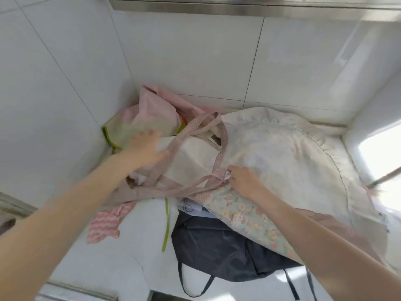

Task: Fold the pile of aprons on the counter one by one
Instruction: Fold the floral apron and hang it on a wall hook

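A heap of aprons covers the white counter. On top lies a pale floral apron with dotted pink-brown straps, spread inside out toward the right. My right hand pinches its edge where a strap joins the cloth. My left hand rests with spread fingers on the cream cloth beside the strap loop. Behind it a pink and green apron is bunched in the corner. A dark grey apron lies underneath at the front, its ties hanging over the edge.
White tiled walls close in the counter at the back and left. A pink zigzag cloth and a lime-green strap lie on the counter front left. A bright window is at the right.
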A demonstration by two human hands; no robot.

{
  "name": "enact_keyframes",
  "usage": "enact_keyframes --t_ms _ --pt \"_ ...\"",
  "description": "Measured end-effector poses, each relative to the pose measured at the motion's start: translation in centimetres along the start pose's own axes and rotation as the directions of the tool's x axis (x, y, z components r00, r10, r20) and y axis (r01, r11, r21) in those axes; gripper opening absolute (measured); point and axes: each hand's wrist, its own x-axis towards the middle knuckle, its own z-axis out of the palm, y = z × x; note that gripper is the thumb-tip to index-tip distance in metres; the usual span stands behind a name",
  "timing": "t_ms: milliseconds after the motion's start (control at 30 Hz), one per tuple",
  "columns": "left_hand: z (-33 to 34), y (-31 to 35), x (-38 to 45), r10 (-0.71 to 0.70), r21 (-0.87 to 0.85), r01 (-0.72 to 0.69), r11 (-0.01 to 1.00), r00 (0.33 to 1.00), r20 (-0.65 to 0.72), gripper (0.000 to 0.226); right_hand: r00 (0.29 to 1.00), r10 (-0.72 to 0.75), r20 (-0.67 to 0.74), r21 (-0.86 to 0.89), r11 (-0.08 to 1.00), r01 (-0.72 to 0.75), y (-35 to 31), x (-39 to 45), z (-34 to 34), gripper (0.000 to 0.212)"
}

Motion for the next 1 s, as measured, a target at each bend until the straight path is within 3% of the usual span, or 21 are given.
enact_keyframes --t_ms 33,100,167,233,333,400,467,533,567,633,667,733,800,867,900,1000 --pt "1.6 2.4 -0.9 0.151 -0.188 -0.123 0.974 0.979 0.138 0.07 1.0 -0.01 -0.003 0.058 0.998 0.01 -0.1 -0.7 -0.3 0.026" --pt "5.2 5.6 -2.4 0.302 -0.432 -0.121 0.894 0.875 0.378 0.082 0.998 -0.042 0.043 0.115 0.993 0.037 -0.6 -1.5 -1.3 0.024" --pt "8.3 7.3 -2.7 0.303 -0.426 -0.086 0.901 0.826 0.475 0.083 0.987 -0.073 0.142 0.122 0.991 0.056 -1.0 -1.9 -2.4 0.025" --pt "9.9 7.5 -2.4 0.276 -0.371 -0.081 0.925 0.815 0.509 0.059 0.983 -0.065 0.174 0.179 0.983 0.033 -1.1 -2.0 -3.9 0.029" --pt "8.7 6.5 -1.5 0.293 -0.513 0.066 0.856 0.755 0.587 0.018 0.999 -0.039 -0.032 0.191 0.981 0.045 -1.1 -1.1 -5.1 0.03" --pt "7.1 5.8 -1.2 0.277 -0.571 0.241 0.785 0.688 0.671 0.027 0.992 -0.028 -0.124 0.131 0.99 0.045 -1.1 -0.1 -3.9 0.029" --pt "6.6 5.3 -0.8 0.206 -0.545 0.355 0.76 0.663 0.719 0.038 0.999 -0.047 0.013 0.049 0.998 0.046 -1.2 0.3 -1.3 0.032" --pt "7.0 5.0 -0.3 0.089 -0.399 0.263 0.879 0.731 0.677 0.049 0.98 -0.062 0.188 0.06 0.997 0.051 -0.8 0.2 1.1 0.05" --pt "7.2 5.1 -0.2 0.02 -0.266 0.172 0.948 0.805 0.592 0.047 0.982 -0.062 0.18 0.09 0.995 0.046 -0.3 0.0 1.6 0.055" --pt "7.5 6.0 -0.3 -0.017 -0.039 0.029 0.999 0.963 0.268 0.041 0.998 -0.061 0.023 0.155 0.986 0.057 1.0 -0.7 1.2 0.052" --pt "7.6 7.3 -0.4 0.043 0.004 -0.044 0.999 0.992 0.115 0.04 0.998 -0.045 -0.046 0.154 0.987 0.052 2.2 -1.1 0.7 0.049" --pt "8.1 10.4 -1.3 0.251 -0.007 -0.252 0.968 0.965 -0.072 0.042 0.99 0.033 -0.134 0.132 0.991 -0.015 5.2 -2.4 -0.3 0.044" --pt "9.4 12.8 -2.5 0.491 0.024 -0.49 0.871 0.869 -0.059 0.049 0.975 0.153 -0.158 0.092 0.986 -0.14 8.3 -3.6 -1.0 0.042" --pt "11.1 15.1 -3.1 0.635 0.035 -0.641 0.766 0.765 0.105 0.059 0.935 0.332 -0.123 0.02 0.943 -0.332 12.0 -5.8 -1.7 0.047" --pt "11.6 16.1 -3.0 0.639 0.033 -0.657 0.754 0.743 0.199 0.062 0.907 0.41 -0.098 -0.022 0.91 -0.414 13.9 -7.1 -1.9 0.049" --pt "12.6 17.3 -1.7 0.532 -0.015 -0.558 0.83 0.783 0.322 0.074 0.852 0.523 0.013 -0.04 0.852 -0.523 17.8 -10.0 -1.9 0.054"
